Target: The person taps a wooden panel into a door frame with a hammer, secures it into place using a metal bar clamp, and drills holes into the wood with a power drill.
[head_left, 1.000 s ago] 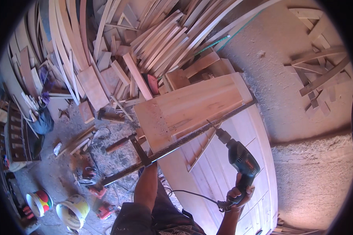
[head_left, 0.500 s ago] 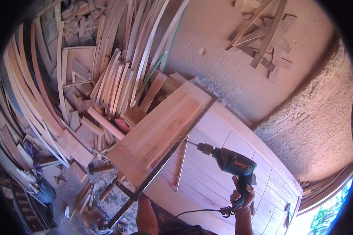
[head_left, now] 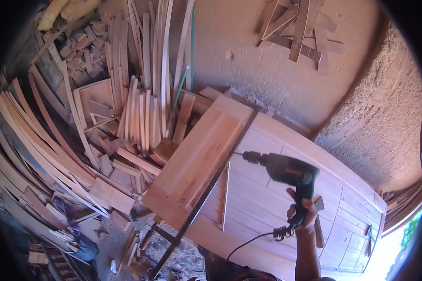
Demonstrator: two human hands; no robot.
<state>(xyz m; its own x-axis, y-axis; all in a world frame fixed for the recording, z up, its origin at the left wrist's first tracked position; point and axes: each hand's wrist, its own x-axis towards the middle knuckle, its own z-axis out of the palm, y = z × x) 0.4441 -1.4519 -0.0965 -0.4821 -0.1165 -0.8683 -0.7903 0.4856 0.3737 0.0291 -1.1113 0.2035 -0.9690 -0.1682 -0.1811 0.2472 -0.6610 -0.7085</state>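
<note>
My right hand grips the handle of a dark corded electric drill, held above a large pale wooden door panel that lies flat. The drill's chuck points left toward a long dark metal bar lying across the wood. A thicker wooden panel rests on the door's left end, beside the bar. A thin loose strip of wood lies on the door just below the drill's tip. The drill's black cord hangs down from the handle. My left hand is out of sight.
A big heap of planks, curved strips and offcuts fills the left side. More scrap wood lies on the sandy floor at the top. A rough plastered wall rises to the right. Debris covers the ground at the lower left.
The view has swung right and upward, so the wood heap and door shifted left. The drill stays in my right hand, now level and pointing left. My left arm has dropped out of view.
</note>
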